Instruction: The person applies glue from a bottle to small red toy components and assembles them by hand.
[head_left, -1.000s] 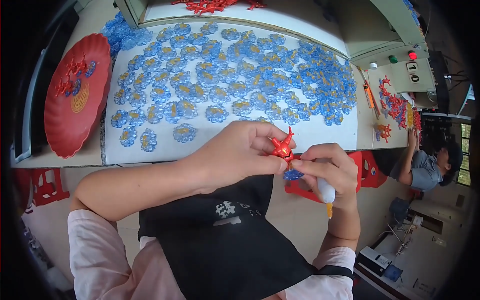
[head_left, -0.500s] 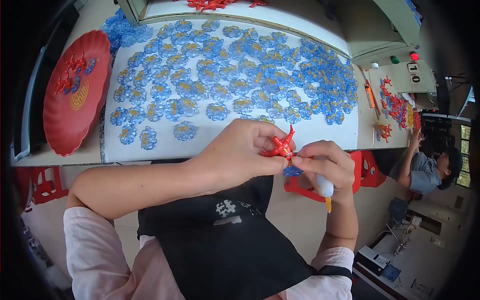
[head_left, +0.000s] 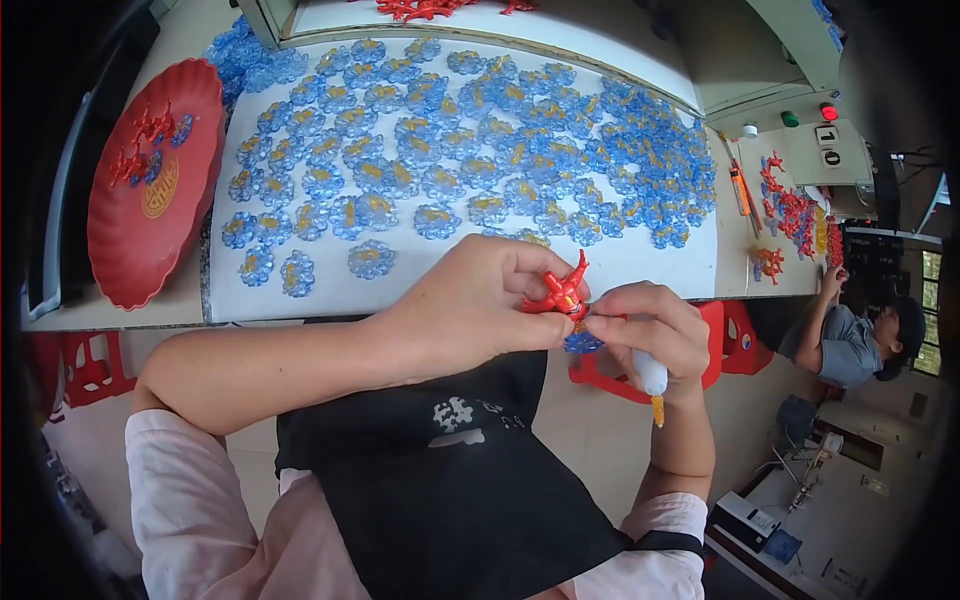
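Note:
My left hand (head_left: pixel 470 305) pinches a small red plastic figure (head_left: pixel 558 291) just in front of the table's near edge. My right hand (head_left: pixel 650 335) touches the figure from the right and grips a white glue tube (head_left: pixel 651 378) with an orange tip pointing down. A blue clear piece (head_left: pixel 582 342) peeks out under the two hands. Several blue clear flower pieces with yellow centres (head_left: pixel 470 150) lie spread on a white sheet (head_left: pixel 640 262) on the table beyond my hands.
A red round tray (head_left: pixel 150 240) with a few red and blue pieces sits at the left. More red figures (head_left: pixel 790 210) lie at the right end of the table, where another person (head_left: pixel 850 340) sits. A red stool (head_left: pixel 715 345) stands below the table edge.
Both hands stay close together on the red figure; they have shifted slightly, and the figure has turned a little between my fingers.

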